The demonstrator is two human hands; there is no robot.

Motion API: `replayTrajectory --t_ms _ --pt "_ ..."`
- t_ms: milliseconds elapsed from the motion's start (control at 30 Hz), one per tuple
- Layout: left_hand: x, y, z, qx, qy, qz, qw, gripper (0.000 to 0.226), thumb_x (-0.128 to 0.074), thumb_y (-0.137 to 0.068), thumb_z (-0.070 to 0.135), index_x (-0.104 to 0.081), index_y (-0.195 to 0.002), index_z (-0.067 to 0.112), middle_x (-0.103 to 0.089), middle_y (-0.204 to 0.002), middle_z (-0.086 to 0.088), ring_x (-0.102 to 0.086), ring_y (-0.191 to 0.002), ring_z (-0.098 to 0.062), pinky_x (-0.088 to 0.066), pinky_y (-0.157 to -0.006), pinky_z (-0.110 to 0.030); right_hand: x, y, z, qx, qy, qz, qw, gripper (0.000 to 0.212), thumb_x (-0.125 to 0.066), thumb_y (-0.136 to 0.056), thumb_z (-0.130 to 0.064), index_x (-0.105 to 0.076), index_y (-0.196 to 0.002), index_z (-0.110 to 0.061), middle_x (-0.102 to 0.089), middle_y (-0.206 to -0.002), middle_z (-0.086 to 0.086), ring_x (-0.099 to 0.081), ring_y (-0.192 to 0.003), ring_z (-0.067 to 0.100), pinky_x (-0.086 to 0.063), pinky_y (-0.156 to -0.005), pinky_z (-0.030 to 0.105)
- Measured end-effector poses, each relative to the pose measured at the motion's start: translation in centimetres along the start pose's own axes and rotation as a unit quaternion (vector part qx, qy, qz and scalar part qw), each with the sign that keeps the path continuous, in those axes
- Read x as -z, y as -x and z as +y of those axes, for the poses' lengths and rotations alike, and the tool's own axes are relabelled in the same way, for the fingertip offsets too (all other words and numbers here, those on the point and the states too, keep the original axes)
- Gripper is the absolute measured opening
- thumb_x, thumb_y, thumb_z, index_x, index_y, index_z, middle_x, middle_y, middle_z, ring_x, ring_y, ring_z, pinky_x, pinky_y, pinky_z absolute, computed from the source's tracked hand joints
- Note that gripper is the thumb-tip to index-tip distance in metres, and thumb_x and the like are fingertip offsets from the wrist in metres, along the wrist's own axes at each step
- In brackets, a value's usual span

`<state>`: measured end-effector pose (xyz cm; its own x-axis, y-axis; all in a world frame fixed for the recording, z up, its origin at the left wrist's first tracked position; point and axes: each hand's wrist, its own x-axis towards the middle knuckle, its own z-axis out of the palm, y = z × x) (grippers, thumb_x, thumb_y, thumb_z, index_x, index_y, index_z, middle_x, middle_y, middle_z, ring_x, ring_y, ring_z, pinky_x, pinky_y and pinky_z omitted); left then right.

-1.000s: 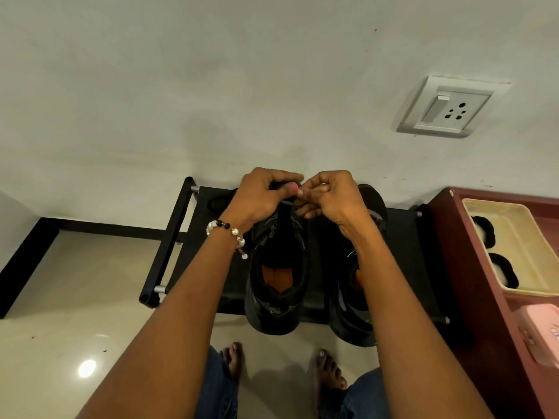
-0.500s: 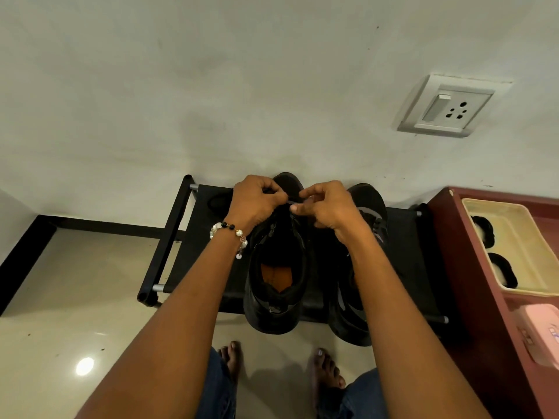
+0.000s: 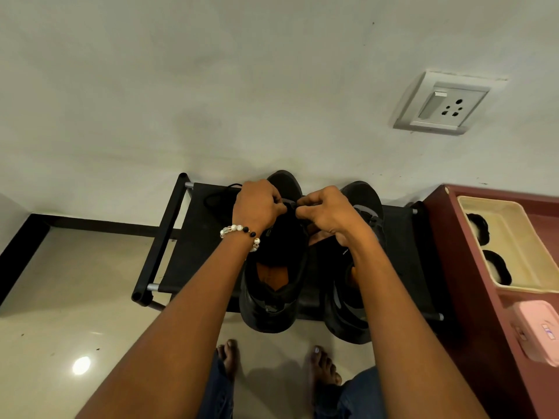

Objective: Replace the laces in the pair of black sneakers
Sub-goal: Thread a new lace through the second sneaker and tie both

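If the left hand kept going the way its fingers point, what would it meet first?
Probably the right hand: the left hand points at it across the left sneaker, their fingertips almost meeting over a lace too dark to trace.

A white switch-and-socket plate sits on the pale wall, up to the right. Below it, a low black rack with metal end caps stands against the wall on a glossy cream floor, which shows 1 bright light reflection. A black skirting strip runs along the wall's foot. On the right, a maroon cabinet carries a cream tray holding 2 dark round items, with a pink box nearer the camera.
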<state>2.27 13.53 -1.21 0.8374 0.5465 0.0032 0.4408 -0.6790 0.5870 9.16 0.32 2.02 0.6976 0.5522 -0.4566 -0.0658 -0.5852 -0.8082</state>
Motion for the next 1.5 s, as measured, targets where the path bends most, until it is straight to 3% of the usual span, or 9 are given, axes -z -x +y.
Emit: replayTrajectory --t_ms 100,400,600,733,833,967,1133,1300,1500 --pt "-0.2 0.1 0.0 -0.016 0.006 0.0 1.0 0.013 -0.069 -0.082 0.017 -0.077 -0.078 0.007 -0.072 -0.078 -0.005 -0.065 -0.072 -0.022 -0.045 -0.061 -0.025 0.3 -0.2 0.4 0.008 -0.003 -0.009 1.0 0.031 -0.067 -0.089 -0.007 -0.064 -0.12 -0.003 -0.068 -0.104 0.015 -0.07 -0.081 0.03 -0.061 -0.057 0.042" --pt "-1.2 0.3 -0.3 -0.024 0.015 0.004 1.0 0.011 -0.07 -0.083 0.019 -0.076 -0.08 0.011 -0.071 -0.078 -0.003 -0.065 -0.07 -0.019 -0.054 -0.065 -0.032 0.6 -0.6 0.9 0.018 -0.007 -0.029 0.999 0.03 -0.065 -0.091 -0.007 -0.065 -0.12 -0.005 -0.071 -0.1 0.015 -0.072 -0.075 0.028 -0.061 -0.061 0.041" --pt "-1.5 0.7 -0.1 0.036 0.082 0.016 0.996 0.011 -0.068 -0.086 0.017 -0.078 -0.092 0.015 -0.073 -0.091 0.0 -0.066 -0.084 -0.014 -0.045 -0.068 -0.018 0.6 -0.5 1.0 0.016 -0.018 -0.036 0.999 0.028 -0.066 -0.09 -0.007 -0.066 -0.118 -0.005 -0.07 -0.101 0.014 -0.072 -0.075 0.026 -0.061 -0.061 0.04" --pt "-1.6 0.7 0.0 0.075 0.116 0.031 0.99 0.01 -0.07 -0.085 0.015 -0.078 -0.09 0.014 -0.074 -0.09 -0.002 -0.066 -0.087 -0.015 -0.052 -0.078 -0.026 0.6 -0.5 0.9 0.01 -0.035 -0.028 0.999 0.012 -0.067 -0.089 -0.005 -0.071 -0.101 -0.008 -0.071 -0.096 0.013 -0.071 -0.071 0.025 -0.061 -0.06 0.04" --pt "-1.8 0.7 0.2 0.097 0.138 0.039 0.985 0.009 -0.07 -0.085 0.014 -0.078 -0.081 0.011 -0.073 -0.082 -0.007 -0.067 -0.081 -0.019 -0.056 -0.077 -0.033 0.5 -0.6 1.0 0.007 -0.037 -0.024 0.999 0.005 -0.067 -0.089 -0.006 -0.071 -0.09 -0.009 -0.071 -0.094 0.015 -0.071 -0.072 0.027 -0.061 -0.062 0.042" --pt "-2.1 0.6 0.2 0.127 0.171 0.035 0.976 0.009 -0.071 -0.084 0.013 -0.077 -0.08 0.009 -0.073 -0.082 -0.009 -0.068 -0.083 -0.022 -0.057 -0.08 -0.037 0.6 -0.6 1.0 -0.002 -0.048 -0.024 0.999 0.01 -0.067 -0.089 -0.006 -0.071 -0.094 0.002 -0.071 -0.09 0.018 -0.072 -0.069 0.027 -0.061 -0.064 0.044" --pt "-1.9 0.4 -0.4 0.12 0.179 -0.007 0.977 0.006 -0.074 -0.083 0.014 -0.078 -0.087 0.015 -0.073 -0.088 0.001 -0.067 -0.088 -0.014 -0.054 -0.082 -0.027 0.8 -0.6 1.4 0.005 -0.073 -0.035 0.997 0.01 -0.065 -0.089 -0.004 -0.072 -0.092 0.003 -0.071 -0.083 0.015 -0.07 -0.064 0.022 -0.061 -0.064 0.042" --pt "-2.3 0.8 0.1 0.109 0.146 0.0 0.983 0.009 -0.069 -0.088 0.017 -0.078 -0.088 0.015 -0.073 -0.09 -0.001 -0.066 -0.086 -0.016 -0.054 -0.079 -0.03 0.9 -0.7 1.7 0.007 -0.089 -0.048 0.995 0.009 -0.065 -0.09 -0.004 -0.073 -0.091 0.0 -0.073 -0.09 0.014 -0.072 -0.068 0.022 -0.061 -0.065 0.039" --pt "-2.8 1.2 0.2 0.144 0.212 0.022 0.966 0.01 -0.07 -0.087 0.02 -0.078 -0.082 0.018 -0.073 -0.082 -0.002 -0.068 -0.077 -0.021 -0.058 -0.072 -0.039 0.8 -0.6 1.7 0.005 -0.096 -0.048 0.994 0.009 -0.065 -0.09 -0.004 -0.074 -0.088 -0.001 -0.072 -0.082 0.011 -0.071 -0.066 0.02 -0.06 -0.062 0.037"
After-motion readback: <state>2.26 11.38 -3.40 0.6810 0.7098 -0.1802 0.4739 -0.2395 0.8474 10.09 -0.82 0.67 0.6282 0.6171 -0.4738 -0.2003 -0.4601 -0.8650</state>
